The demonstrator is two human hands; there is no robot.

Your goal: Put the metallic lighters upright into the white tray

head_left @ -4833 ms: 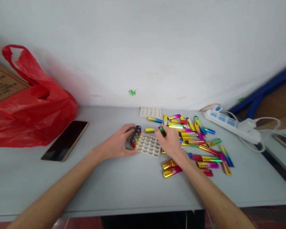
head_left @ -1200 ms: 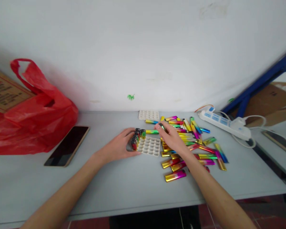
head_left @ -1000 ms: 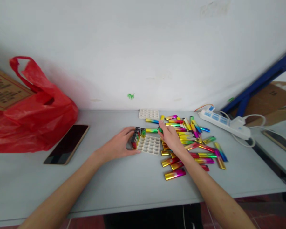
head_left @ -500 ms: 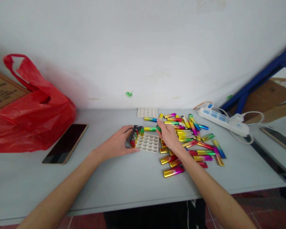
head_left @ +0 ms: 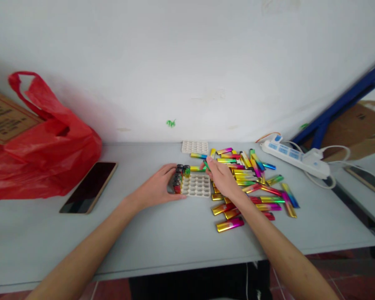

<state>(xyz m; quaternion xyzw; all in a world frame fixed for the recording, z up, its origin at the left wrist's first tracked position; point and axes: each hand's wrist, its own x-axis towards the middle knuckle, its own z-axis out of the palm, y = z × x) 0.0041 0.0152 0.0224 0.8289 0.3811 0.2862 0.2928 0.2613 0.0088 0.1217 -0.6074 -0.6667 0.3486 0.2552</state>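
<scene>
Our left hand (head_left: 158,186) clasps the tray (head_left: 200,186) by its left end, around upright lighters (head_left: 178,177); our right hand (head_left: 220,176) pinches a green lighter (head_left: 206,165) near the tray's far right corner.

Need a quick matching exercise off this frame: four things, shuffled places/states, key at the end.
Things
1. left hand
2. right hand
3. phone
4. power strip

Places/states
A. to the right of the loose lighters
B. curled around the left end of the near tray, by the upright lighters
C. holding a lighter that shows green
D. lying beside the red bag

Pairs
1-B
2-C
3-D
4-A
</scene>
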